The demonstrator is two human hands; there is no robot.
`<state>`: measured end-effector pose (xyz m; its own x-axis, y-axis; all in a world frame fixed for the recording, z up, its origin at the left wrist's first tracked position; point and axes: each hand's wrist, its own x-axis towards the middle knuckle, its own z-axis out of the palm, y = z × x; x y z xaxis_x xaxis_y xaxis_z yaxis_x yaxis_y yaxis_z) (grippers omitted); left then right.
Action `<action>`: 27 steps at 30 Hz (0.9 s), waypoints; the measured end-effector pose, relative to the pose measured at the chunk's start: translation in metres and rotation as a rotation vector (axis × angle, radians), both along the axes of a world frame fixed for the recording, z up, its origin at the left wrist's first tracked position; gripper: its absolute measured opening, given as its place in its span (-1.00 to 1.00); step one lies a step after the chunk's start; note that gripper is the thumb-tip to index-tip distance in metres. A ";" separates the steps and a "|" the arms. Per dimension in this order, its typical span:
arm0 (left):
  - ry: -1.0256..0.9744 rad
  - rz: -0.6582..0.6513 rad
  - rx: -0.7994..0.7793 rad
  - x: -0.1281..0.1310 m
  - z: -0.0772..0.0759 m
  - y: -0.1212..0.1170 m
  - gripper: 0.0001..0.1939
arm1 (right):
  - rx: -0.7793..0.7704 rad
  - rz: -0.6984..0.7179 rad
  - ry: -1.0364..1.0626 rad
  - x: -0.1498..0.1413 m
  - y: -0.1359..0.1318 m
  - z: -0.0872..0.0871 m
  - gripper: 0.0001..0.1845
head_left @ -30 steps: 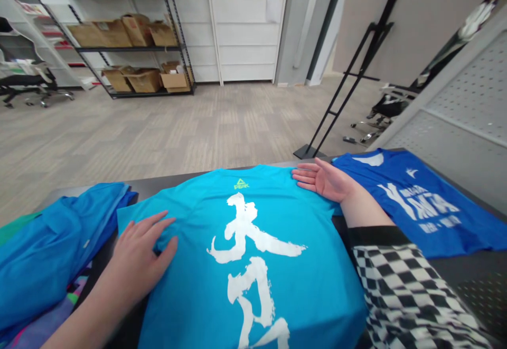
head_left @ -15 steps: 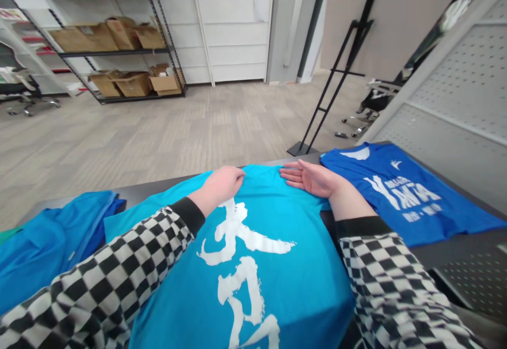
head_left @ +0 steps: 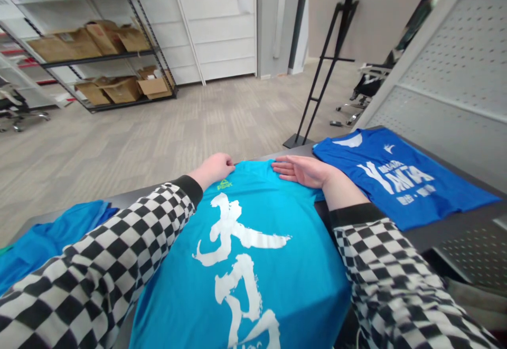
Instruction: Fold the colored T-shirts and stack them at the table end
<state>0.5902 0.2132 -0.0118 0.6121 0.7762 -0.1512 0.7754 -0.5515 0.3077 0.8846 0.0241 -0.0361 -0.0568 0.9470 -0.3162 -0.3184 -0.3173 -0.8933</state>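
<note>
A turquoise T-shirt with large white brush-style characters lies on the dark table and reaches toward me over its near side. A small yellow-green logo shows by its upper left. My left hand has its fingers curled and pinched on the shirt's far left shoulder edge. Palm turned inward and fingers stretched out, my right hand rests on the far right shoulder, holding nothing. Its fingertips are close to the collar area.
To the right lies a royal-blue shirt with white print, beside a perforated grey panel. Blue garments sit at the left. Beyond the table stand a black metal stand and a shelf with cardboard boxes.
My left hand has moved slightly left. The shirt's left side, spread outward before, now lies drawn in, and the logo near my left hand has come into view. My right hand stays flat.
</note>
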 end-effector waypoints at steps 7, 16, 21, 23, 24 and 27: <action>-0.013 0.048 0.021 0.005 -0.008 0.011 -0.82 | -0.007 -0.028 0.026 -0.001 0.000 0.001 -0.66; 0.008 -0.018 0.185 0.014 -0.010 0.007 -0.73 | 0.040 -0.058 0.035 0.002 0.002 0.000 -0.60; 0.067 -0.009 0.235 0.017 -0.008 -0.004 -0.67 | 0.060 -0.059 0.038 0.001 0.002 0.000 -0.57; 0.046 0.010 0.263 0.019 -0.006 -0.018 -0.59 | 0.058 -0.058 0.035 0.000 0.002 0.001 -0.56; 0.022 0.005 0.288 0.021 -0.006 -0.028 -0.52 | 0.054 -0.058 0.033 0.000 0.002 0.001 -0.56; -0.057 -0.122 0.332 0.026 -0.006 -0.066 -0.45 | 0.043 -0.064 0.026 -0.001 0.002 0.001 -0.55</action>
<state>0.6161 0.1468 -0.0180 0.7036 0.6979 0.1337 0.6844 -0.7162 0.1368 0.8839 0.0259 -0.0351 -0.0034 0.9617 -0.2742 -0.3599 -0.2570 -0.8969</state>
